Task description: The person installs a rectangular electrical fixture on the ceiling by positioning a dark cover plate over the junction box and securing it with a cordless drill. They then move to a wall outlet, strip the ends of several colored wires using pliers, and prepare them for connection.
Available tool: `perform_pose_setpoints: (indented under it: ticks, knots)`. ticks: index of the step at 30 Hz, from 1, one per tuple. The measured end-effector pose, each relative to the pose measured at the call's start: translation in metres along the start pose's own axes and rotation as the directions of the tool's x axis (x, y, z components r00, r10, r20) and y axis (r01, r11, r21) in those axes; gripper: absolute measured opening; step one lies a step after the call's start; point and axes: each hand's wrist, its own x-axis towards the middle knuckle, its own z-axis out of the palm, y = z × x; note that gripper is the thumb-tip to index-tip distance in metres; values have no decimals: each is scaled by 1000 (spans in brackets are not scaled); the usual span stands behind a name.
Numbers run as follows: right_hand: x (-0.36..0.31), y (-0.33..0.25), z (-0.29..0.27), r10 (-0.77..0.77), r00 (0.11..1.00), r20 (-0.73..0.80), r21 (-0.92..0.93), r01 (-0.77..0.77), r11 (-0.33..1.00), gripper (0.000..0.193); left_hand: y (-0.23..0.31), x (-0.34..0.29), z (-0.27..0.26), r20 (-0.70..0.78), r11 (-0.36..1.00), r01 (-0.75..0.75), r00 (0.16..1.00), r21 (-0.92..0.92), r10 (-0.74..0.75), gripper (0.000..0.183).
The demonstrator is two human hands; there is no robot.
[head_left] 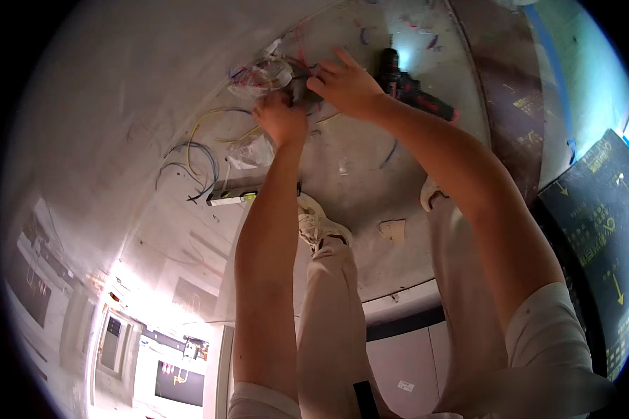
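Note:
My left hand (281,117) reaches to a dark spot beside a clear plastic bag of parts (262,78) on the floor. Its fingers are curled in, and what they hold, if anything, is hidden. To its right, my right hand (348,85) is open, thumb and fingers apart, close to some thin red wires (301,43). Right of that hand lies a black and red cordless drill (426,103), its front end beside a patch of bluish light. Loose yellow wire (194,133) curves along the floor left of my left hand.
Coiled dark wires (206,164), a crumpled clear bag (251,152) and a spirit level (234,195) lie left of my feet. A torn cardboard piece (393,230) lies between my shoes. Wire scraps dot the floor. Dark printed boards (597,223) stand at the right; a grey wall rises left.

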Motion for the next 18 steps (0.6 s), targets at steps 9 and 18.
perform_pose_setpoints:
  ticks: [9,18]
  knots:
    - [-170,-44,-277,422,772,477,739,-92,-667,34,146,-146,-198,-15,894,95,994,-437,-113,20]
    - [-280,-105,-708,374,926,53,625,261,-736,61,459,-302,-599,-153,381,-293,922,-877,356,26]
